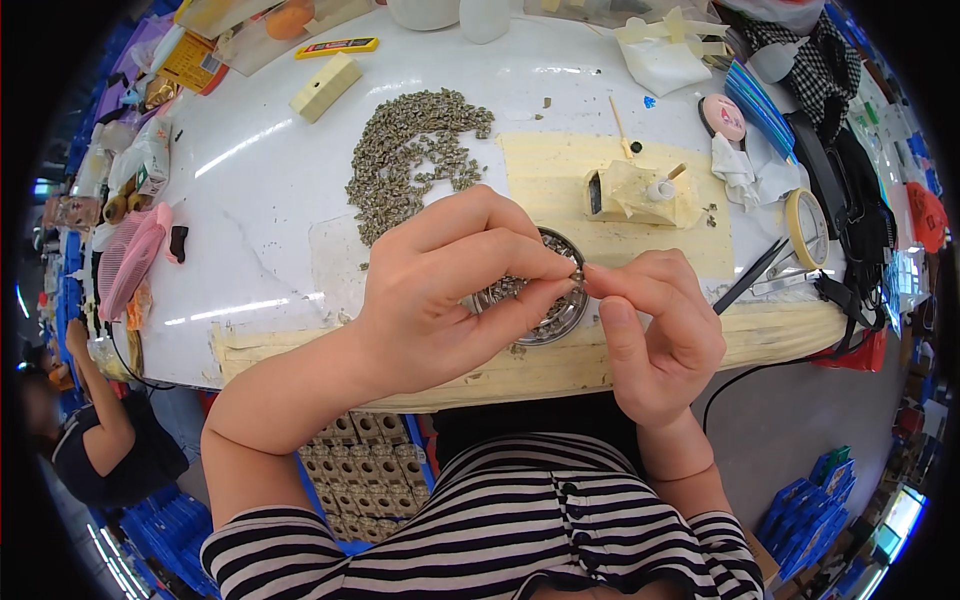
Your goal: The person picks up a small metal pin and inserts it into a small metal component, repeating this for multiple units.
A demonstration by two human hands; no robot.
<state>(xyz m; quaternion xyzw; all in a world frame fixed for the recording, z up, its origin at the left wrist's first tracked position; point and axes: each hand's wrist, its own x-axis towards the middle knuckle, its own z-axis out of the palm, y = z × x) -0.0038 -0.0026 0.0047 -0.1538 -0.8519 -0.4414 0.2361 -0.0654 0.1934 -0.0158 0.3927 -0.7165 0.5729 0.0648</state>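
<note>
Left hand point(455, 285) arched over round dish point(571, 327); grip pinched on tiny metal part point(577, 277) above dish's right rim. Right hand point(660, 325) curled opposite, grip narrow; cannot tell its hold.

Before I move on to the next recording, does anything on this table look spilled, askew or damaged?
Slightly: a few small dark bits lie just right of the tape-covered block, apart from the pile of metal parts, so they look stray. Whether they were dropped or set there, I cannot tell. Nothing looks plainly damaged.
</note>
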